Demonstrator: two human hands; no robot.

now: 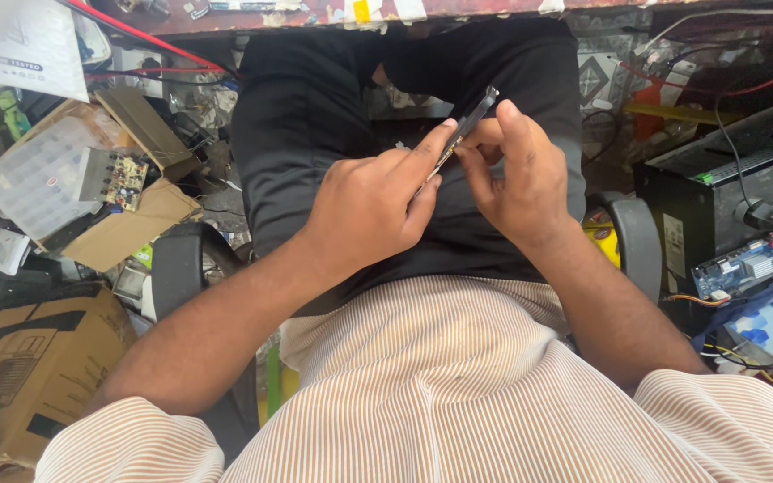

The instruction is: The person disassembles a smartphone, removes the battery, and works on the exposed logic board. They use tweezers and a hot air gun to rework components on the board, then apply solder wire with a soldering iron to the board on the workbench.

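Seated person, view straight down onto the lap. Both hands meet over the black trousers (pixel 315 116), just right of frame centre.

Left hand (pixel 370 207): fingers curled, index finger stretched toward 1 o'clock along a thin dark strip (pixel 469 127), thumb tucked under it. Closed on the strip's lower end, probably to steady it.

Right hand (pixel 513 170): thumb and forefinger pinch the strip from the 3 o'clock side, remaining fingers folded. The fingertips of both hands touch at mid-strip.

The strip is edge-on to the camera, slanting up toward 1 o'clock, its upper tip free above the fingers. It looks like a narrow board or a phone part; too thin to say which. It is held clear of the lap, likely so that both edges can be reached.

Around:
- At 9 o'clock, a clear compartment box (pixel 33 174) with a small green circuit board (pixel 121 179) beside it, on cardboard (pixel 127 228).
- At 8 o'clock, a brown carton (pixel 20 367).
- At 3 o'clock, a black case (pixel 726 179); below it a blue circuit board (pixel 737 266).
- At 12 o'clock, the worktop (pixel 315 12) edge with red wires (pixel 149 40).
- Striped shirt (pixel 458 394) fills the bottom.
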